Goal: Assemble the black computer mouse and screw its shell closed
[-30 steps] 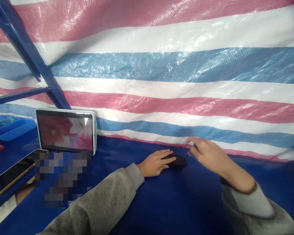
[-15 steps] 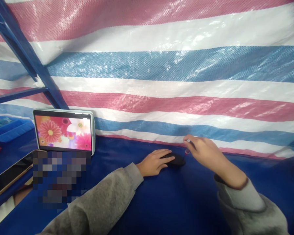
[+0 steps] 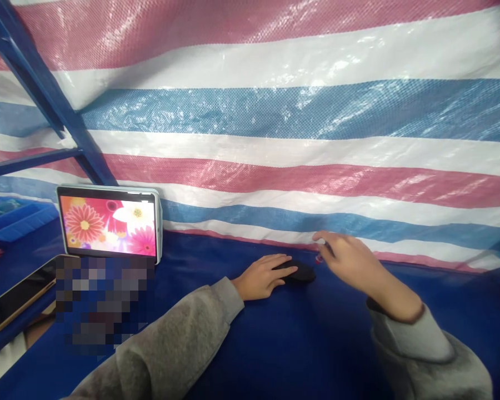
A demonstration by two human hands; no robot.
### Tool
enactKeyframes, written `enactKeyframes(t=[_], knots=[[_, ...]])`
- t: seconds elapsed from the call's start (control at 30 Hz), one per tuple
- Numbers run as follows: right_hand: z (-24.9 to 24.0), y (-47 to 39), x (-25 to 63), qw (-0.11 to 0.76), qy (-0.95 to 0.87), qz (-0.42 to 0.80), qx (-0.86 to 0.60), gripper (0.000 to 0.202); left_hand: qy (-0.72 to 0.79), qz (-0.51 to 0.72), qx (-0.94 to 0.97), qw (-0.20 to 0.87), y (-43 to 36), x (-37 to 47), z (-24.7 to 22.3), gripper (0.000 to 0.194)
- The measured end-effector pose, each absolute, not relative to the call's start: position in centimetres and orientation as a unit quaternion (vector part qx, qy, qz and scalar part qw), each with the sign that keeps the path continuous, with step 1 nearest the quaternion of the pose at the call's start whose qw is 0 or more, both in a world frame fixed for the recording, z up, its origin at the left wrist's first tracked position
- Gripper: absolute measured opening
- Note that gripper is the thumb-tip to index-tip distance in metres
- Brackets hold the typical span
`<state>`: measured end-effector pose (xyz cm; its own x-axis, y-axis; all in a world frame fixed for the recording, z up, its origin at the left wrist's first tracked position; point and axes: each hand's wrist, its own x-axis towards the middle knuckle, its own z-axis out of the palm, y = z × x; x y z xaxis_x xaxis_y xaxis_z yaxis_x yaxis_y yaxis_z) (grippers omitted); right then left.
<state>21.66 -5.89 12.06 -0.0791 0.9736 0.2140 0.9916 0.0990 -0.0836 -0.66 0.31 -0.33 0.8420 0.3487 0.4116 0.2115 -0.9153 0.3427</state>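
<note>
Left of hands (image 3: 266, 279) (image 3: 352, 261), blue tray (image 3: 29, 220), contents (image 3: 9, 206) indistinct

The left hand (image 3: 260, 279), in a grey sleeve, lies with its fingers extended over a black computer mouse (image 3: 303, 272) on a dark blue table (image 3: 308, 344), while the right hand (image 3: 352, 264) bends its fingertips close beside a small reddish item (image 3: 319, 259), partly hidden, so whether it is gripped cannot be told. At the left, a tablet (image 3: 110, 222) showing bright flowers stands propped up behind a black-screened smartphone (image 3: 19, 297), near a blue compartmented tray (image 3: 31, 221). A tarpaulin (image 3: 275, 111) striped in red, white and blue hangs behind everything, beside a blue metal frame (image 3: 45, 91).
</note>
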Motion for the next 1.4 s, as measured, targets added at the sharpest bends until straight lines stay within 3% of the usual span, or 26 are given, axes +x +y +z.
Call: enactKeyframes(t=[0.47,0.6,0.77,1.03,1.23,1.4], knots=[[12.21,-6.0,21.49,0.128,-0.736,-0.034,-0.664,0.04,0.136,0.238,0.951,0.143,0.37,-0.7,-0.39,0.045],[12.49,-6.07,21.37,0.096,-0.707,-0.022,-0.7,0.045,0.127,0.24,0.952,0.143,0.42,-0.69,-0.41,0.046],[12.85,-6.1,21.16,0.068,-0.698,0.01,-0.712,0.03,0.137,0.237,0.952,0.135,0.37,-0.63,-0.51,0.046],[12.85,-6.14,21.05,0.087,-0.693,-0.001,-0.716,0.029,0.146,0.236,0.951,0.135,0.4,-0.64,-0.34,0.045],[12.41,-6.16,21.09,0.065,-0.689,-0.055,-0.72,0.044,0.138,0.24,0.951,0.137,0.38,-0.71,-0.36,0.044],[12.08,-6.05,20.86,0.076,-0.69,-0.081,-0.716,0.038,0.143,0.241,0.95,0.139,0.37,-0.71,-0.39,0.045]])
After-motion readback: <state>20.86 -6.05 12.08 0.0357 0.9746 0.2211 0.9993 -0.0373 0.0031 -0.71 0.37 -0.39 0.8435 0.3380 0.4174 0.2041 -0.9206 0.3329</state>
